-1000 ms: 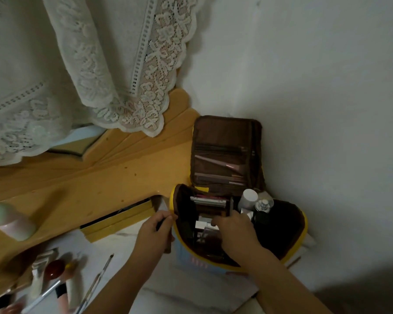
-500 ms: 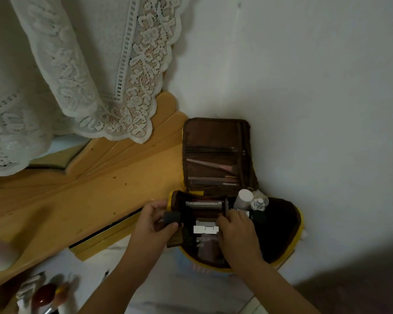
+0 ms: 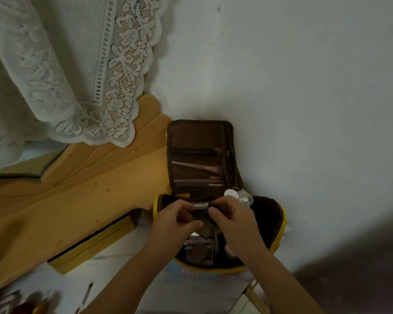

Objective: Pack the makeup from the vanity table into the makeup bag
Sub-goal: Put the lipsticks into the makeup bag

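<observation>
Both forearms come in from the bottom edge, converging over the open makeup bag. Left hand and right hand pinch a small dark item between them, fingers curled closed on its ends. Its long axis runs left-right, directly above the bag's left compartment, equidistant from both hands. Upright lid behind holds brushes.

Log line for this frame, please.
left hand + right hand: gripping dark item together | over open makeup bag | lid upright
</observation>
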Action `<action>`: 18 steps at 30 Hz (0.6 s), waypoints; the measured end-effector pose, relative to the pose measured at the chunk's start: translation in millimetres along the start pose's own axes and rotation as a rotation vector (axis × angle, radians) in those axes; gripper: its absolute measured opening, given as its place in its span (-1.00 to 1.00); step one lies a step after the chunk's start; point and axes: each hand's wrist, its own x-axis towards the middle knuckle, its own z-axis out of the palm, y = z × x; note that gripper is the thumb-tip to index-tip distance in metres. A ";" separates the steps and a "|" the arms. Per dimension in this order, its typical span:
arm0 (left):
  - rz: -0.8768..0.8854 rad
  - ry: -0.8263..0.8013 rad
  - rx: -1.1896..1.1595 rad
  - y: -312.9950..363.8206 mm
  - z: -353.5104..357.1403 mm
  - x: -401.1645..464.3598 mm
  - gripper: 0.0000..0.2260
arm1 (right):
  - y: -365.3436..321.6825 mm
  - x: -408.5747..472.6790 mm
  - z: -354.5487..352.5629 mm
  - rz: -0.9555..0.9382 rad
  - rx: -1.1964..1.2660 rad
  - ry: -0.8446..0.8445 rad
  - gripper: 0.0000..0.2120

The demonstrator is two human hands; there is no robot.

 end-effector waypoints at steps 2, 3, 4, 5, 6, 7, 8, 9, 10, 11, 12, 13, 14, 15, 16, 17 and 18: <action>0.091 -0.029 0.339 -12.9 5.2 4.2 -0.84 | 4.9 2.9 -4.5 0.037 -0.036 0.116 -0.80; 0.129 -0.075 0.512 -18.3 9.8 5.1 -0.82 | 7.0 5.2 -5.7 0.061 -0.040 0.141 -0.84; 0.183 -0.116 0.675 -22.7 15.0 5.7 -0.82 | 8.6 7.7 -5.5 0.085 -0.038 0.144 -0.86; 0.219 -0.161 0.814 -27.3 19.6 6.5 -0.83 | 10.5 10.7 -4.0 0.108 -0.032 0.125 -0.84; 0.239 -0.189 0.959 -28.1 22.7 5.4 -0.81 | 12.0 13.9 -1.8 0.133 -0.030 0.090 -0.82; 0.232 -0.243 1.076 -30.3 26.0 3.2 -0.77 | 13.3 17.1 1.2 0.155 -0.037 0.051 -0.80; 0.224 -0.294 1.157 -35.8 28.9 1.9 -0.71 | 13.9 20.3 5.1 0.170 -0.054 0.010 -0.79; 0.189 -0.353 1.206 -39.1 29.0 0.2 -0.65 | 15.5 23.4 9.8 0.177 -0.076 -0.032 -0.79; 0.173 -0.366 1.227 -39.8 27.0 0.0 -0.62 | 16.9 26.5 14.7 0.180 -0.093 -0.070 -0.80; 0.170 -0.356 1.248 -39.0 25.0 0.1 -0.59 | 18.8 30.1 20.0 0.185 -0.107 -0.101 -0.80; 0.170 -0.352 1.270 -39.5 23.5 -0.3 -0.57 | 20.3 33.6 25.4 0.194 -0.120 -0.127 -0.80; 0.169 -0.354 1.271 -40.4 22.5 -0.2 -0.56 | 21.3 37.1 30.6 0.205 -0.133 -0.152 -0.78; 0.165 -0.363 1.244 -39.8 20.5 -0.3 -0.55 | 22.1 40.0 35.5 0.213 -0.147 -0.178 -0.76; 0.156 -0.373 1.227 -41.8 19.3 0.5 -0.55 | 23.4 42.7 40.5 0.218 -0.169 -0.207 -0.73; 0.142 -0.379 1.236 -44.9 18.6 1.7 -0.53 | 24.7 44.8 45.0 0.216 -0.199 -0.237 -0.71; 0.126 -0.394 1.245 -46.6 17.6 2.2 -0.52 | 26.3 46.7 49.6 0.213 -0.231 -0.270 -0.68; 0.108 -0.402 1.237 -44.1 15.3 1.7 -0.51 | 27.3 48.4 53.6 0.206 -0.256 -0.300 -0.66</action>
